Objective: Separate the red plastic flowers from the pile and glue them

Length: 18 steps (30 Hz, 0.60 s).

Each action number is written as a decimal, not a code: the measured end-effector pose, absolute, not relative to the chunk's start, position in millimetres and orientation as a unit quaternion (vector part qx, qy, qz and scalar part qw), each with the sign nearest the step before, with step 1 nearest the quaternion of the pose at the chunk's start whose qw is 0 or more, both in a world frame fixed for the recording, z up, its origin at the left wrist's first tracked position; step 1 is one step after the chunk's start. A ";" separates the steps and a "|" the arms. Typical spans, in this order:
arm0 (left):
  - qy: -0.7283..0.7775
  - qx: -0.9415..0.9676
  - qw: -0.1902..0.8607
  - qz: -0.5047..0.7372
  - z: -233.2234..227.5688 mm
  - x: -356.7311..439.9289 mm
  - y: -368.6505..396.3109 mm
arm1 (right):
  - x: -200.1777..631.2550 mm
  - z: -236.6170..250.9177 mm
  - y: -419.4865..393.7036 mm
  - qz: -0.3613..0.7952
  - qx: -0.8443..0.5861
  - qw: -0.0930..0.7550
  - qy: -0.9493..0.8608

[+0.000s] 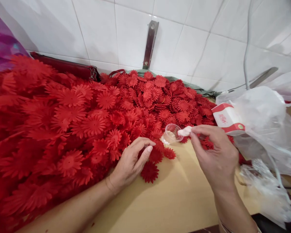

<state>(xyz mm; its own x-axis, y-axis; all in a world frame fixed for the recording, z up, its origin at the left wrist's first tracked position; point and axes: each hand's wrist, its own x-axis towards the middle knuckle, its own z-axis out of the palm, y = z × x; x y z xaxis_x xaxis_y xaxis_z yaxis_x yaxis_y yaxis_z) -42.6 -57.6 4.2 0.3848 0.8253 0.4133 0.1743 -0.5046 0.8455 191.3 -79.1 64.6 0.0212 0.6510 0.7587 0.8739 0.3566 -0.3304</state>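
Right hand (214,155) fingers pinch a white wad (184,131) beside a clear cup (171,133); left hand (131,160) open on red flowers (150,171)

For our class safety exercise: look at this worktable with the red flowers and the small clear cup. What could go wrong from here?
1. The small clear cup lies tilted at the edge of the red fabric flowers; any liquid in it could spill onto them.
2. The right hand pinches a white wad at the cup's mouth and might push it over.
3. The left hand rests on loose flowers and may scatter them.
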 end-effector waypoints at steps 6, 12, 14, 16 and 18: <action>0.336 0.746 0.367 0.443 4.4 -42.4 -57.3 | 205.7 57.3 -60.2 -0.010 -0.546 0.319 -0.775; 0.329 0.746 0.371 0.444 4.4 -42.1 -55.5 | 201.2 70.6 -62.2 -0.066 -0.551 0.455 -0.696; 0.331 0.746 0.373 0.442 4.2 -42.2 -55.2 | 199.1 70.2 -61.4 -0.073 -0.542 0.445 -0.709; 0.334 0.745 0.375 0.439 4.0 -42.3 -54.9 | 198.1 67.0 -59.3 -0.083 -0.531 0.420 -0.732; 0.338 0.743 0.378 0.437 3.7 -42.3 -54.7 | 197.5 62.9 -57.2 -0.098 -0.526 0.400 -0.744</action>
<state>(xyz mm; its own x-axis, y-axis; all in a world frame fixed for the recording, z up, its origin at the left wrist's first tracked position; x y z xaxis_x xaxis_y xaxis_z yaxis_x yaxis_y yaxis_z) -42.3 -54.7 3.7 0.3901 0.8324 0.3936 0.1725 -0.4859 0.8568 197.5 -57.2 62.9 -0.1271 0.7045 0.6983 0.8618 0.4269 -0.2739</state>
